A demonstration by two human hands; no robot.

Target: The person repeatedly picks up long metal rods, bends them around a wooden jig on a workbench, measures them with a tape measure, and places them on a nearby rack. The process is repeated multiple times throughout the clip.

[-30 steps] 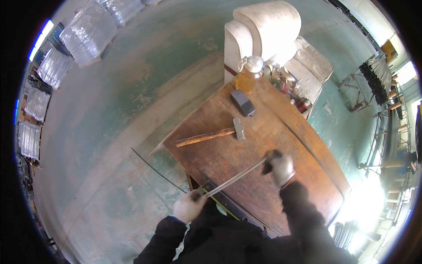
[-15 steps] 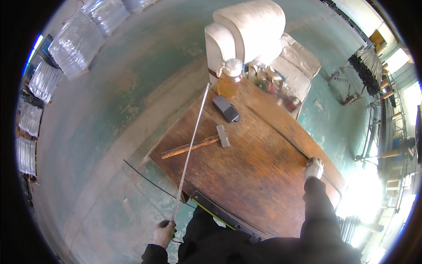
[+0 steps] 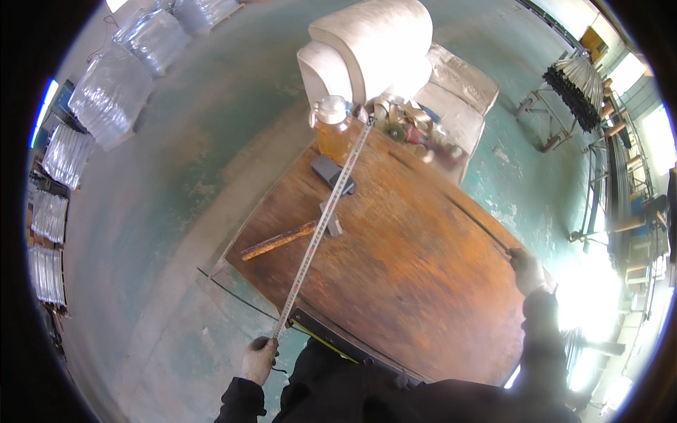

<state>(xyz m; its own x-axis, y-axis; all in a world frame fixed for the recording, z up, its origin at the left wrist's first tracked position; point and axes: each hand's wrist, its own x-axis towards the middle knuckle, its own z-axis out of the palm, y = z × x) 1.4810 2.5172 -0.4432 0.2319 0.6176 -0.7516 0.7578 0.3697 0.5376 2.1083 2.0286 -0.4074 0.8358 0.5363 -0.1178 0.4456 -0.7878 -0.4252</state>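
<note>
My left hand (image 3: pixel 258 359), in a pale glove, is closed around a tape measure whose case is mostly hidden by the fingers. Its long white blade (image 3: pixel 308 257) stretches out and away, passing above the tabletop, across the hammer (image 3: pixel 278 240) and a grey box-shaped thing (image 3: pixel 327 171). At the table's right side my gloved right hand (image 3: pixel 527 271) is closed on the near end of a thin dark strip (image 3: pixel 471 215), which lies along the wood. The worn wooden table (image 3: pixel 409 282) spreads between both hands.
A jug of amber liquid (image 3: pixel 333 137) stands at the far corner. Beyond it is a pale padded seat (image 3: pixel 370 46) with straps and tools. A black bar with a yellow-green edge (image 3: pixel 328 338) lies along the near table edge. Wrapped stacks (image 3: pixel 109 95) line the left.
The tape blade has swung right, its far end now over the table's far corner. My right hand has slid nearer along the strip, toward its end.
</note>
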